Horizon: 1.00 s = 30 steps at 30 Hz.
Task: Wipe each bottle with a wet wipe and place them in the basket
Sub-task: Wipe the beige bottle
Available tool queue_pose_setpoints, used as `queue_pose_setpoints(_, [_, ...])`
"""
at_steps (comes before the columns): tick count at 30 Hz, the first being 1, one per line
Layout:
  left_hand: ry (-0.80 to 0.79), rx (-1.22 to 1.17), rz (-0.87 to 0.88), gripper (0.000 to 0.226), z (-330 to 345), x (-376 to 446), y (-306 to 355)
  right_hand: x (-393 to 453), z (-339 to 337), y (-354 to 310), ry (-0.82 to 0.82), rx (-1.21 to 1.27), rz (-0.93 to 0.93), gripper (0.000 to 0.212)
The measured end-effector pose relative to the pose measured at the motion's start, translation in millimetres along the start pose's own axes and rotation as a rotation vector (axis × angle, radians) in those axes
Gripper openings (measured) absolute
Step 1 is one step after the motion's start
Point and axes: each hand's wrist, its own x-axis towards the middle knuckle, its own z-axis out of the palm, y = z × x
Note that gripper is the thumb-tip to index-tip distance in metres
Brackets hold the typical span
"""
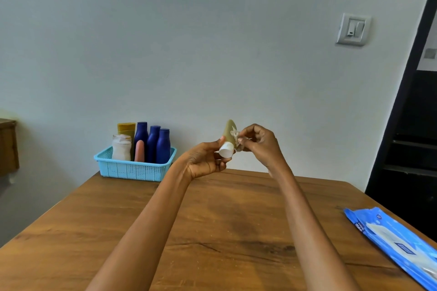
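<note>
Nearest, lower right of frame: wipe pack (397,241), blue, lying flat on the table (212,231) by its right edge. No loose bottles visible on the tabletop.

Both forearms reach up from the bottom edge to mid-frame. Left hand (208,160) grips the tube (229,134), an olive one with a white cap, by the cap end; cap points down toward the viewer, tail points up. The tube is held in the air above the table's far part, touching nothing else. Right hand (257,142) pinches a crumpled wipe (235,136) against the tube's right side, fingertips curled on it.

Further back, left of centre: basket (134,168), light blue, on the table's far left corner by the wall. It holds three dark blue bottles (153,144), a white bottle, a pink tube and a yellow tube, all upright.

Step in hand, as I judge it: wiping, likely on the last item, since nothing else waits on the table. Next move calls for the left hand to carry the tube left and back to the basket and stand it in a free gap, probably at the front right, without knocking the blue bottles; the wipe comes off first.
</note>
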Motion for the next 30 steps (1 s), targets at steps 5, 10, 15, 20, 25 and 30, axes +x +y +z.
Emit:
queue_pose_setpoints(5, [-0.114,-0.028,-0.044,0.043,-3.7,-0.4,-8.1,3.5,-6.9,9.6,0.315,0.001,-0.008,0.028])
queue_pose_setpoints(10, [-0.16,0.014,-0.082,0.049,3.0,2.6,-11.9,1.3,0.5,17.9,0.266,-0.129,-0.01,0.03])
queue_pose_setpoints(15, [-0.1,0.0,-0.054,0.039,6.1,3.5,-8.7,-0.2,11.8,19.4,0.248,-0.271,-0.092,0.029])
queue_pose_setpoints(20, [-0.01,-0.064,-0.021,0.028,-2.2,6.0,-5.7,-4.0,18.7,7.9,0.193,-0.225,-0.1,0.018])
queue_pose_setpoints(25, [-0.023,-0.04,-0.062,0.035,-3.2,5.7,-10.4,-5.1,20.4,7.7,0.321,-0.128,-0.099,0.02])
queue_pose_setpoints(30, [-0.048,0.018,-0.118,0.051,3.7,9.6,-17.0,0.4,12.5,17.2,0.339,-0.229,-0.126,0.027])
